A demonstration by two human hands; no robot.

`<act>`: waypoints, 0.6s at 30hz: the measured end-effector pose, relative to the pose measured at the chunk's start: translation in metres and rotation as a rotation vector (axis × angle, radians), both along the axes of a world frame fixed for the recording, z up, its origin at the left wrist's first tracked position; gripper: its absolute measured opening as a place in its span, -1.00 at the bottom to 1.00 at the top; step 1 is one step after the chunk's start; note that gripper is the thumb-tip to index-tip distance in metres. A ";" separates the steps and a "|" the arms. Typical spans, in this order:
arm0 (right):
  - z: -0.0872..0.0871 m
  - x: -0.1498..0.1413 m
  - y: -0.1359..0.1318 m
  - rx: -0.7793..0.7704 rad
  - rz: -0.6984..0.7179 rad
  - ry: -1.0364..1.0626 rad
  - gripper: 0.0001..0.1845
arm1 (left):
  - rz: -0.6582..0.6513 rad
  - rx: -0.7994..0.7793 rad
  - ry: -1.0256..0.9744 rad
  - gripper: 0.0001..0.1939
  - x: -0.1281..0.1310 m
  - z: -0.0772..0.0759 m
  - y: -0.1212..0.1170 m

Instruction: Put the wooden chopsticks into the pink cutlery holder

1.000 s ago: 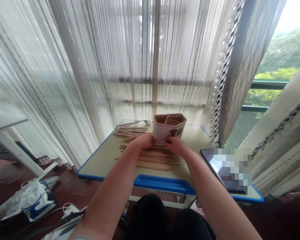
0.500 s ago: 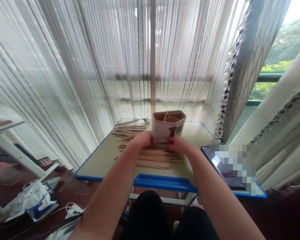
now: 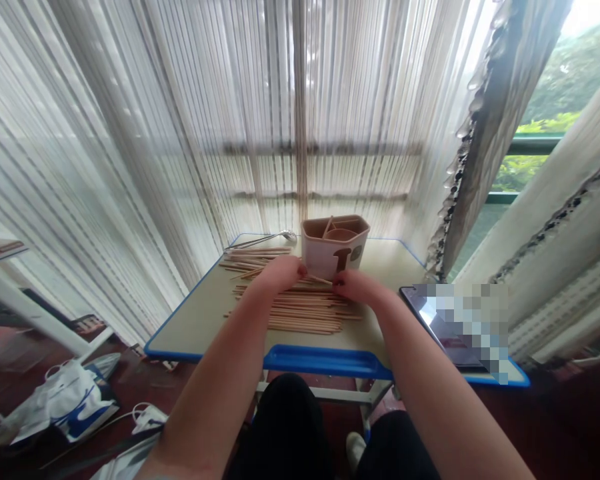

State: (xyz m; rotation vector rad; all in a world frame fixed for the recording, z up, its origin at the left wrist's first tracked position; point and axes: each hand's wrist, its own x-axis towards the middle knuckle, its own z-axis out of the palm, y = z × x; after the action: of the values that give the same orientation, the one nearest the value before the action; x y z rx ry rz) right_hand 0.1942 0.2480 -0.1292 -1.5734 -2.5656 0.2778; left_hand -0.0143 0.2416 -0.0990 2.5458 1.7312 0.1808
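Between my two hands runs a single wooden chopstick (image 3: pixel 321 279), just in front of a beige utensil holder (image 3: pixel 323 257). My left hand (image 3: pixel 289 272) is closed at its left end, and my right hand (image 3: pixel 349 285) pinches its right end. Below my hands lie several chopsticks (image 3: pixel 305 313) side by side, roughly parallel to the table's front edge. Another looser pile of chopsticks (image 3: pixel 257 253) rests behind my left forearm. The holder stands upright with divided compartments, and a stick leans inside one of them.
A metal ladle (image 3: pixel 285 235) lies at the back left of the blue-edged table (image 3: pixel 190 320). On the right sits a dark tablet (image 3: pixel 445 333), partly blurred. A blue pencil groove (image 3: pixel 327 360) lines the front edge. Sheer curtains (image 3: pixel 260 133) hang behind the table.
The chopstick between my hands now shows more clearly, slanting slightly down to the right. Both hands remain in nearly the same place, while the whole view has shifted slightly.
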 end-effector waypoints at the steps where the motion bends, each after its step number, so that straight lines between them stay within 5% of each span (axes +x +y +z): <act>1: 0.000 0.000 0.000 0.004 0.000 -0.004 -0.74 | 0.003 -0.006 0.004 -0.73 0.000 0.001 -0.001; 18: -0.006 0.004 0.006 0.010 -0.002 0.101 -0.77 | 0.015 -0.083 0.085 -0.74 0.001 0.007 -0.008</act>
State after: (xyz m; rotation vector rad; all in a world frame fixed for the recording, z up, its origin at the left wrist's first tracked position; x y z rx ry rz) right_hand 0.1985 0.2539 -0.1352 -1.5180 -2.4851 0.3346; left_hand -0.0135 0.2338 -0.0922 2.5165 1.7482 0.0020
